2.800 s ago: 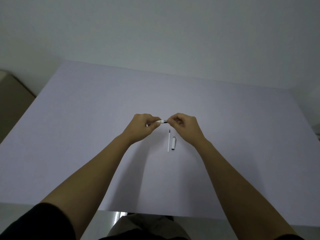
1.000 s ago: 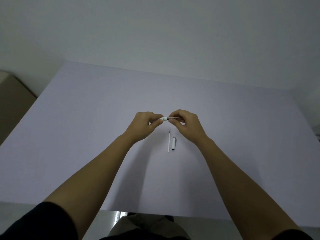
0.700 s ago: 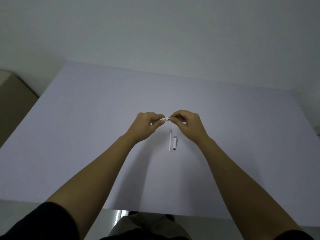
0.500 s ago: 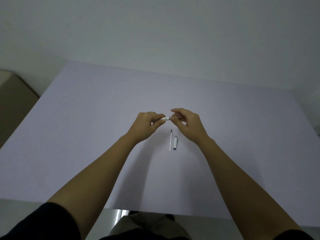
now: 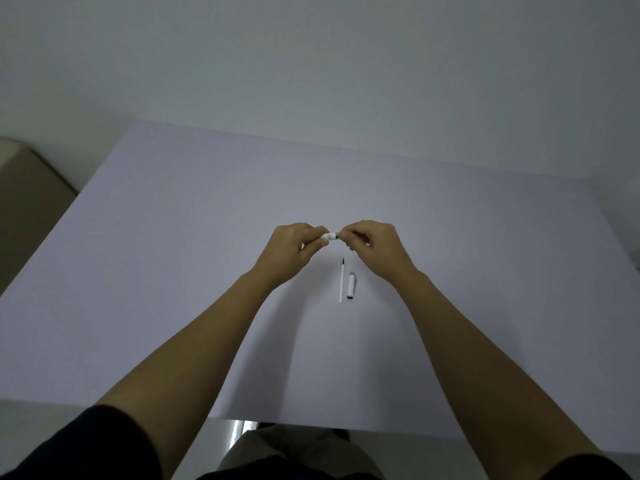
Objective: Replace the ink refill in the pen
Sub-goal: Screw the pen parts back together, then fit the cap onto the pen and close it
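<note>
Nearest the camera, dark sleeves (image 5: pixel 86 441) are framing the shot and both bare forearms are reaching out over the pale lilac table (image 5: pixel 173 271)

Moving out a little, two loose pieces are lying flat on the table between the wrists: a thin white refill (image 5: pixel 341 280) with its dark tip pointing away, and just to its right, apart from it, the short pen cap (image 5: pixel 351 285) – neither is being touched, and both are sitting just where they were a few seconds ago

Further out, here is the action: the left hand (image 5: pixel 291 252) is clenching the white pen barrel (image 5: pixel 327 236), most of it buried in the fist, only the end poking out to the right. The right hand (image 5: pixel 375 249) is pinching at that exposed end with its fingertips (image 5: pixel 344 233); exactly what it is gripping there is too small to make out

What is changing? Half a second back the right fingers were lifting open off the pen; now they are closing down on it again, and the hands are sitting a touch tighter together. That looks like a regrip in a twisting action, so I'm judging the tip section is being unscrewed or screwed, and I cannot tell which. The refill on the table is not yet in play

Beyond the hands, bare table is running out to a plain wall (image 5: pixel 311 64)
</note>
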`<state>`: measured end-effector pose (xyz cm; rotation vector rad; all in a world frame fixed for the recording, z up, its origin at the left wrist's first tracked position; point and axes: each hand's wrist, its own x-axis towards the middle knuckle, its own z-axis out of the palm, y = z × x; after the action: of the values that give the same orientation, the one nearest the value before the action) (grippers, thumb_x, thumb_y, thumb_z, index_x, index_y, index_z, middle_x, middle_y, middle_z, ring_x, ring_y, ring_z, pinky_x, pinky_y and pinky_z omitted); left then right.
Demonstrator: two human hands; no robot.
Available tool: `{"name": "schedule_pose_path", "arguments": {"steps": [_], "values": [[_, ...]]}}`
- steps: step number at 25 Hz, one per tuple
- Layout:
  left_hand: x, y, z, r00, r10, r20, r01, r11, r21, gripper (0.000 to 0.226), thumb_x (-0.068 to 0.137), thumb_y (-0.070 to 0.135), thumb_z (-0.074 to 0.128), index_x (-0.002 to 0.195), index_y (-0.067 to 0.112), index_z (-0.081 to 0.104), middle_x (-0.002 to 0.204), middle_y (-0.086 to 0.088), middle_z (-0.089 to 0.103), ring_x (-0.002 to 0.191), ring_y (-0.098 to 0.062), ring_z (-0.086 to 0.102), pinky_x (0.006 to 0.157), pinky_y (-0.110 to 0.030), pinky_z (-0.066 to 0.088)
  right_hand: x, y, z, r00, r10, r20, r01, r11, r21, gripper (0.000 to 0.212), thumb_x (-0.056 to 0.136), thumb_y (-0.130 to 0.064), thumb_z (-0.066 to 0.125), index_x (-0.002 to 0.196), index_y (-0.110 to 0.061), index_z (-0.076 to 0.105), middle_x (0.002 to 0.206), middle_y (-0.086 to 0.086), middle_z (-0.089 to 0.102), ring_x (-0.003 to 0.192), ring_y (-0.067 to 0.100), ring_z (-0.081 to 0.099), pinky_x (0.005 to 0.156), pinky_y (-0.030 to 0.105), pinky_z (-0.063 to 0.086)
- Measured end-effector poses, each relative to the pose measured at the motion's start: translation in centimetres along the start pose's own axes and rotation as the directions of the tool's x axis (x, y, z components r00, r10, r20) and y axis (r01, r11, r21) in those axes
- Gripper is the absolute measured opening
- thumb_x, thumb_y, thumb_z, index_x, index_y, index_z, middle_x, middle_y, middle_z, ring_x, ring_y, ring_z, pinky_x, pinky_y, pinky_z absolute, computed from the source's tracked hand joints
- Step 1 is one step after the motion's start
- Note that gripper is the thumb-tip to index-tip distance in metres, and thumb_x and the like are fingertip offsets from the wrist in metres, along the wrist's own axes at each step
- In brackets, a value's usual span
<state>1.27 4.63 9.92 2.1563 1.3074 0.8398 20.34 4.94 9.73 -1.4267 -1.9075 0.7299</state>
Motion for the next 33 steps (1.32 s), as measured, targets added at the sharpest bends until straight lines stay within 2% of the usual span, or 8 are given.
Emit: {"name": "schedule_pose_path", "arguments": {"steps": [4, 7, 12, 21, 24, 27, 30, 33], "values": [[0.1, -0.4, 0.2, 0.997, -0.071, -0.037, 0.07, 0.997, -0.038, 0.016, 0.091, 0.021, 0.054, 0.099, 0.017, 0.068, 0.068, -0.012, 0.062, 0.066, -0.021, 0.052, 0.062, -0.023, 0.036, -0.1, 1.7, 0.1, 0.965, 0.252, -0.069, -0.239, 0.959, 0.149, 0.033, 0.094, -0.036, 0.048, 0.113, -0.015, 0.065, 0.094, -0.002, 0.069, 0.084, 0.005, 0.063, 0.073, 0.009, 0.044], [0.1, -0.8, -0.2, 0.991, -0.119, -0.067, 0.113, 0.99, -0.081, 0.015, 0.091, 0.022, 0.055, 0.098, 0.019, 0.068, 0.066, -0.008, 0.058, 0.06, -0.007, 0.046, 0.06, -0.011, 0.033, -0.5, 4.6, 1.3, 0.917, 0.379, -0.12, -0.389, 0.919, -0.065, 0.027, 0.093, -0.024, 0.052, 0.111, -0.01, 0.066, 0.109, 0.009, 0.069, 0.09, 0.016, 0.063, 0.08, 0.019, 0.041], [-0.3, -1.9, -0.6, 0.985, -0.158, -0.065, 0.155, 0.986, -0.059, 0.015, 0.091, 0.023, 0.055, 0.098, 0.02, 0.068, 0.062, 0.002, 0.05, 0.059, -0.002, 0.046, 0.057, -0.006, 0.031, -2.1, 7.9, 4.6, 0.79, 0.611, -0.05, -0.608, 0.77, -0.197, 0.03, 0.086, -0.027, 0.062, 0.106, -0.004, 0.066, 0.107, 0.013, 0.07, 0.103, 0.027, 0.062, 0.086, 0.028, 0.044], [-1.8, -3.9, -0.8, 0.971, -0.237, -0.014, 0.237, 0.971, -0.035, 0.016, 0.092, 0.026, 0.053, 0.098, 0.022, 0.067, 0.064, 0.0, 0.052, 0.06, -0.005, 0.045, 0.057, -0.009, 0.031, -2.1, 8.0, 6.7, 0.711, 0.697, -0.092, -0.699, 0.685, -0.205, 0.022, 0.081, -0.019, 0.064, 0.092, 0.0, 0.069, 0.088, 0.02, 0.071, 0.091, 0.034, 0.065, 0.074, 0.033, 0.048], [-1.4, -3.8, -0.6, 0.974, -0.226, 0.0, 0.226, 0.973, -0.043, 0.015, 0.092, 0.026, 0.053, 0.097, 0.022, 0.067, 0.064, 0.0, 0.052, 0.06, -0.005, 0.046, 0.057, -0.008, 0.032, -1.7, 7.4, 5.8, 0.667, 0.739, -0.095, -0.744, 0.667, -0.04, 0.02, 0.082, -0.021, 0.061, 0.091, -0.006, 0.072, 0.085, 0.014, 0.071, 0.078, 0.023, 0.061, 0.069, 0.024, 0.042], [-0.7, -3.5, -0.4, 0.979, -0.201, 0.017, 0.201, 0.978, -0.046, 0.016, 0.092, 0.026, 0.053, 0.097, 0.02, 0.067, 0.065, -0.003, 0.055, 0.061, -0.011, 0.046, 0.059, -0.008, 0.032, -0.3, 6.3, 4.1, 0.634, 0.769, -0.082, -0.738, 0.633, 0.233, 0.025, 0.084, -0.019, 0.059, 0.104, -0.006, 0.068, 0.086, 0.005, 0.064, 0.08, 0.018, 0.058, 0.08, 0.031, 0.049], [-0.2, -3.3, 0.0, 0.979, -0.2, 0.046, 0.202, 0.979, -0.038, 0.017, 0.092, 0.026, 0.053, 0.098, 0.02, 0.068, 0.07, -0.009, 0.06, 0.066, -0.017, 0.05, 0.059, -0.012, 0.034, 1.4, 4.5, 2.0, 0.592, 0.804, 0.055, -0.646, 0.433, 0.628, 0.028, 0.085, -0.014, 0.061, 0.113, -0.009, 0.059, 0.09, 0.005, 0.063, 0.083, 0.016, 0.061, 0.075, 0.031, 0.054], [-0.1, -2.6, 0.7, 0.978, -0.195, 0.069, 0.197, 0.98, -0.034, 0.017, 0.092, 0.024, 0.053, 0.098, 0.018, 0.068, 0.07, -0.012, 0.061, 0.069, -0.022, 0.053, 0.062, -0.024, 0.038, 2.2, 2.9, -0.1, 0.639, 0.762, 0.105, -0.495, 0.303, 0.814, 0.031, 0.084, -0.013, 0.066, 0.114, -0.015, 0.058, 0.089, -0.002, 0.066, 0.08, 0.007, 0.064, 0.067, 0.021, 0.052]]}}
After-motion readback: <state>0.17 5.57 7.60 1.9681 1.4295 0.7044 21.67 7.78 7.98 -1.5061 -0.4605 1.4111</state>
